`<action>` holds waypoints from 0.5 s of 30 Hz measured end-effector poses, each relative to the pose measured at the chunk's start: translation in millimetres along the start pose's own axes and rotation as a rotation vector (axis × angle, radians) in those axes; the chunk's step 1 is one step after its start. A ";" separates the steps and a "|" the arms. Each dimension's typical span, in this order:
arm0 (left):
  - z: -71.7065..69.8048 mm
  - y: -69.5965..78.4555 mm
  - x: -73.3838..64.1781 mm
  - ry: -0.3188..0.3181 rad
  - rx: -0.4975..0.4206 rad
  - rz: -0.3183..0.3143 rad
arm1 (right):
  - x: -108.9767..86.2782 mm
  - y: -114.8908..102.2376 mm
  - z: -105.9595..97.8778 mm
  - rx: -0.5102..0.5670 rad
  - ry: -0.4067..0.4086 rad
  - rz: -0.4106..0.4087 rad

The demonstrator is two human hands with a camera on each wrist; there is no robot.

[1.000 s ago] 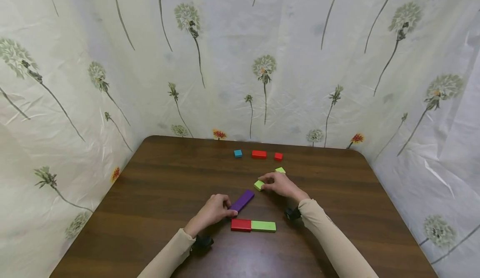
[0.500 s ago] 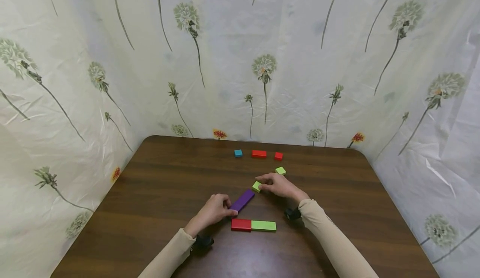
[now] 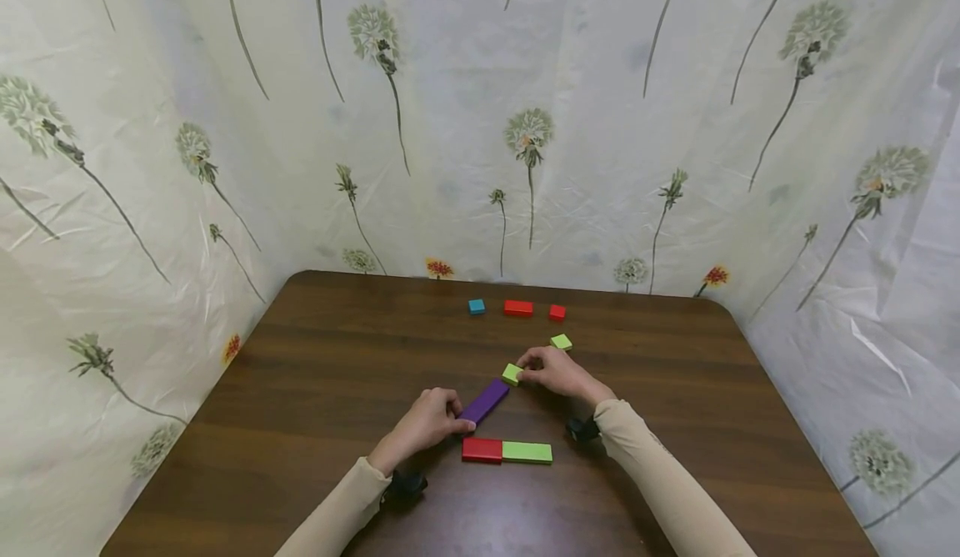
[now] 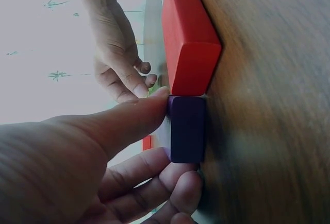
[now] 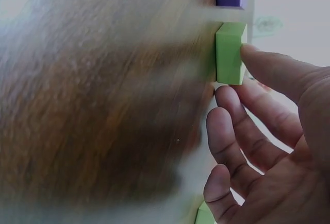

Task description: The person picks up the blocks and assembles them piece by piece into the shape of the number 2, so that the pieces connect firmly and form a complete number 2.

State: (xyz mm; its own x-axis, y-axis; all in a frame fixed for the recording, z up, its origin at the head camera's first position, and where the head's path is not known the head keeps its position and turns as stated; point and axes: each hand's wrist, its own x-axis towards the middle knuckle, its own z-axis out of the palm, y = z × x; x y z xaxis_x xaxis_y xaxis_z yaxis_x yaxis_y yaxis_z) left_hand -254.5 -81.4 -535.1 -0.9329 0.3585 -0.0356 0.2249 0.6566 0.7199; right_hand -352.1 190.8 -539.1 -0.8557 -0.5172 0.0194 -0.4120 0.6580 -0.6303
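Note:
A long purple block [image 3: 484, 403] lies slantwise on the table. My left hand [image 3: 429, 419] pinches its near end between thumb and fingers; in the left wrist view the end face of the purple block [image 4: 187, 130] meets a red block [image 4: 191, 38]. Up at the purple block's far end, my right hand [image 3: 558, 371] holds a small light-green block [image 3: 512, 374] by thumb and forefinger. The right wrist view shows a narrow gap between this green block [image 5: 229, 54] and the purple one. Just in front, the red block [image 3: 482, 450] joins a longer green block [image 3: 527, 453] end to end.
Behind the right hand lies another small green block [image 3: 561, 342]. Along the far edge of the wooden table [image 3: 360, 357] are a blue block [image 3: 476, 307], a longer red block [image 3: 518, 308] and a small red block [image 3: 557, 313]. A flowered curtain [image 3: 450, 123] hangs beyond.
My right hand has brought the small green block slightly left, closer to the purple block's far end, and turned it a little. The left hand has stayed in place.

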 end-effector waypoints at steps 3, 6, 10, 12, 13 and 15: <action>-0.7 1.3 -0.2 0.004 0.000 0.001 | 0.6 -0.4 0.7 -0.002 -0.006 0.000; -0.9 1.9 -0.1 0.004 0.001 -0.003 | 1.5 -1.0 1.4 0.001 -0.012 0.010; -0.4 1.6 0.6 0.000 0.001 -0.015 | 1.9 -1.6 3.0 0.002 -0.017 0.023; -0.1 1.6 0.6 -0.001 0.000 -0.016 | 1.6 -1.8 3.8 0.001 -0.021 0.030; -0.1 1.7 0.5 -0.002 -0.001 -0.019 | 1.4 -2.0 3.9 0.002 -0.023 0.031; 0.2 1.5 0.7 -0.003 -0.002 -0.020 | 0.8 -2.5 4.1 0.000 -0.026 0.033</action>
State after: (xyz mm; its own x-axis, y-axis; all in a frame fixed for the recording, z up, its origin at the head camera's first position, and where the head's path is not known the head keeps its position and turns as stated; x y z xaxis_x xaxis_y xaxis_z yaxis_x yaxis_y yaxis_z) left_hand -254.7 -80.0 -534.2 -0.9364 0.3471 -0.0523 0.2053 0.6624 0.7204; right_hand -350.4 186.5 -540.6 -0.8601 -0.5097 -0.0215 -0.3840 0.6745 -0.6305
